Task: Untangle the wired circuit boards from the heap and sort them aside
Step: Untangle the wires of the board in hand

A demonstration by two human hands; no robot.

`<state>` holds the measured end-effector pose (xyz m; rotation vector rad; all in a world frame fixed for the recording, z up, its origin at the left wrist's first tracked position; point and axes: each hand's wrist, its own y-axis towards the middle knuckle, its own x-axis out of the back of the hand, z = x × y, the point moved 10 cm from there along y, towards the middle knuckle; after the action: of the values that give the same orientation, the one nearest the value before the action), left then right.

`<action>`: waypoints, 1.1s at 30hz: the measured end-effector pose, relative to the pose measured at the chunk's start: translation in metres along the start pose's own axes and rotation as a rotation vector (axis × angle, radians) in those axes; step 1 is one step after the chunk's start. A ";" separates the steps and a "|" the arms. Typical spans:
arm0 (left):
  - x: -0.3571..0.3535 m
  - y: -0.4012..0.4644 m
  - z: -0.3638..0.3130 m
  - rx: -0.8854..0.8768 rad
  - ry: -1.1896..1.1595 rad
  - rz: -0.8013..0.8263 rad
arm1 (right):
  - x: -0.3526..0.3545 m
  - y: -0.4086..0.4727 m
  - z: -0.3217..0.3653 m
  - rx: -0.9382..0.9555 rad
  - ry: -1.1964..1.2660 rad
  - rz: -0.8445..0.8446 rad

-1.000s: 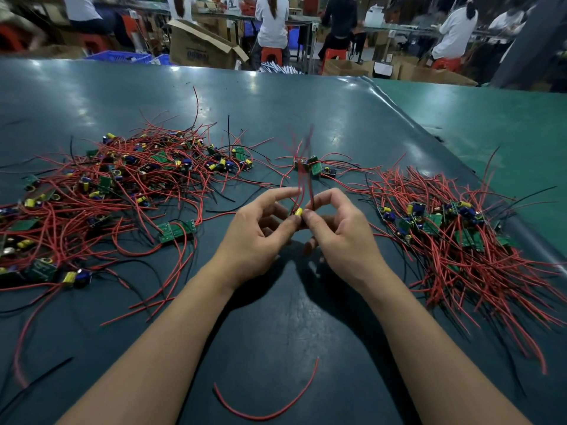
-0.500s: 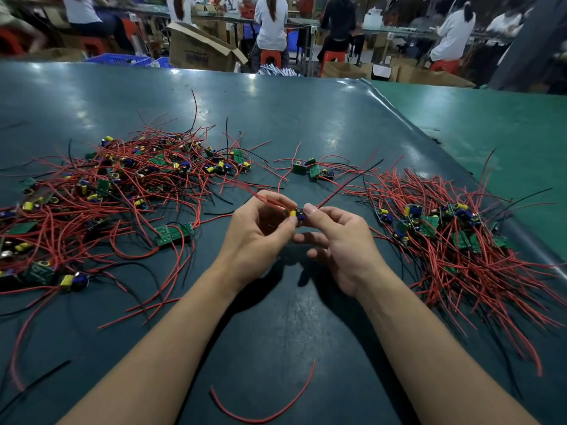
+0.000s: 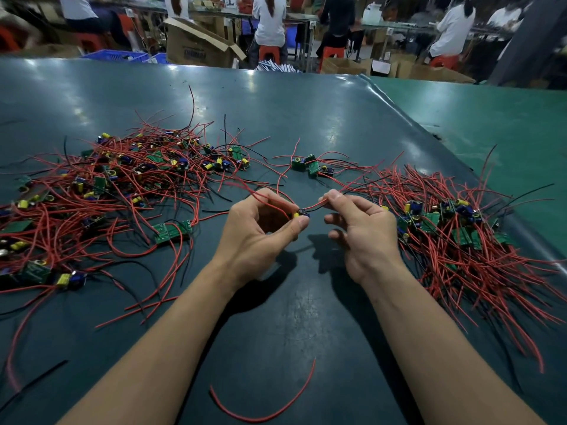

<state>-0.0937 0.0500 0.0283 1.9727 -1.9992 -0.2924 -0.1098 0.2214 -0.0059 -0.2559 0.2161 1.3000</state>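
Observation:
A small circuit board (image 3: 301, 213) with a yellow and a blue part hangs between my hands above the dark table (image 3: 294, 302). My left hand (image 3: 260, 231) pinches the board between thumb and fingers. My right hand (image 3: 359, 228) pinches the board's red and black wires (image 3: 317, 204) just to the right of it. A tangled heap of boards and red wires (image 3: 101, 191) covers the table's left side. A second pile of wired boards (image 3: 454, 231) lies at the right. A small cluster of boards (image 3: 310, 165) sits beyond my hands.
A loose red wire (image 3: 270, 406) curves on the table near me, between my forearms. One green board (image 3: 171, 231) lies at the heap's near edge. A green table (image 3: 491, 124) adjoins at the right. People sit among cardboard boxes (image 3: 199, 44) at the back.
My hands have drawn apart, and the wires that stood up a second ago now stretch out to the right between my right fingers. The board stays in my left fingers.

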 end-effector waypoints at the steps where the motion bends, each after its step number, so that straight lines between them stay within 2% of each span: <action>1: -0.001 0.000 -0.001 0.002 -0.006 0.007 | 0.004 0.002 0.000 -0.006 0.035 -0.033; 9: -0.004 -0.001 0.001 0.055 -0.164 0.038 | 0.036 0.011 0.012 0.054 0.345 -0.229; 16: 0.003 0.001 0.003 0.046 -0.275 -0.028 | 0.047 0.009 0.018 0.149 0.386 -0.313; 19: 0.019 0.004 0.007 0.025 -0.230 -0.170 | 0.063 0.006 0.025 0.234 0.357 -0.419; 21: 0.037 0.007 0.013 0.027 -0.181 -0.311 | 0.069 0.001 0.035 0.321 0.234 -0.463; 22: 0.044 0.007 0.014 0.028 -0.146 -0.367 | 0.064 -0.001 0.040 0.350 0.148 -0.437; 24: 0.050 0.006 0.013 0.012 -0.032 -0.422 | 0.034 -0.003 0.039 0.359 -0.008 -0.243; 26: 0.047 0.004 0.002 -0.064 0.132 -0.396 | -0.007 -0.009 0.024 0.288 -0.086 0.033; 28: 0.035 -0.001 -0.019 -0.237 0.336 -0.322 | -0.036 -0.017 0.009 0.194 -0.089 0.250; 30: 0.024 -0.009 -0.038 -0.422 0.485 -0.274 | -0.048 -0.022 0.004 0.173 -0.094 0.360; 33: 0.020 -0.013 -0.047 -0.519 0.560 -0.267 | -0.049 -0.024 0.007 0.213 -0.132 0.386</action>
<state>-0.0651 0.0331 0.0686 1.7265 -1.1726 -0.2494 -0.0989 0.1727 0.0165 0.0579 0.2987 1.6553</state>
